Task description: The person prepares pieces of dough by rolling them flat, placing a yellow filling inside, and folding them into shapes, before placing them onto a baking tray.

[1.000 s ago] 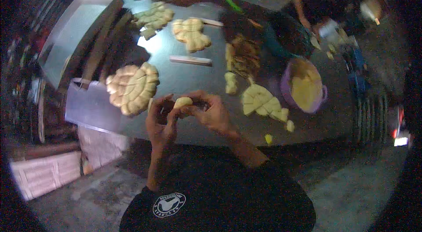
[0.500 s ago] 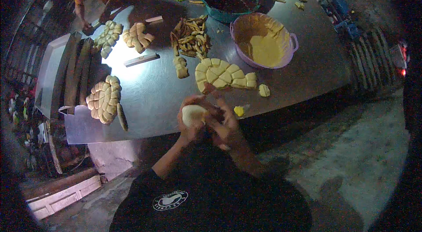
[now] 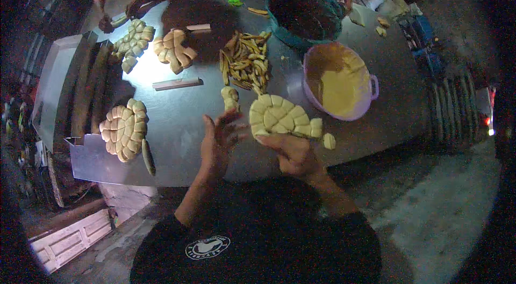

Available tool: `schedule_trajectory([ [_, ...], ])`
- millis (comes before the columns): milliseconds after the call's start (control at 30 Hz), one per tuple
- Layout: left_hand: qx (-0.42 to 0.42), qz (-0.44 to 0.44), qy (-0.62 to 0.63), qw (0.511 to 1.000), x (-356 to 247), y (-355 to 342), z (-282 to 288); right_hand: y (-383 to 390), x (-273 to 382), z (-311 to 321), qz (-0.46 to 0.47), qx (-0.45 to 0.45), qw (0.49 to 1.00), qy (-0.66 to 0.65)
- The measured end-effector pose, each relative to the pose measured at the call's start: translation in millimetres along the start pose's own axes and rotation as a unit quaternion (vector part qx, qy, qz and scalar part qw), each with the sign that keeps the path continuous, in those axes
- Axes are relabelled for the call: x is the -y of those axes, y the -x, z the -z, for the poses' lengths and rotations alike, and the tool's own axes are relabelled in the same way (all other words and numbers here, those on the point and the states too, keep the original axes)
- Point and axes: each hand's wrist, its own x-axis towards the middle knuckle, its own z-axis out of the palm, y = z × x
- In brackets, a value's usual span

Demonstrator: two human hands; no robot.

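A cluster of pale dough pieces (image 3: 279, 114), scored into portions, lies on the metal table in front of me. My right hand (image 3: 296, 156) is at its near edge, fingers curled and pinching at a dough piece there; the fingertips partly hide it. My left hand (image 3: 217, 141) is open with fingers spread, left of that cluster, just short of a short strip of dough (image 3: 230, 99). A small loose dough piece (image 3: 329, 141) sits right of my right hand. Beyond the dough is a pile of sliced bananas (image 3: 246, 61), brownish yellow.
A lilac basin (image 3: 372, 102) with yellow batter stands at the right, a dark green tub (image 3: 277, 28) behind it. More dough clusters (image 3: 123, 130) lie left, beside a knife-like dark tool (image 3: 149, 157). Two other people work across the metal table (image 3: 177, 139).
The round dough ball has left my hands and is out of sight. My hands have moved apart and forward: the left opened, the right reached the dough cluster's near edge.
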Motion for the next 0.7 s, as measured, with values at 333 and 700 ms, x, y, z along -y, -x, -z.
schedule_trajectory([
  [333, -0.033, -0.223, 0.005, 0.974, 19, -70, 33, -101, -25, -93, -0.343, -0.137, 0.709, -0.601],
  [700, -0.219, -0.253, -0.667, 0.665, 30, -277, 126, -163, -165, 36, -0.235, -0.208, 0.904, -0.289],
])
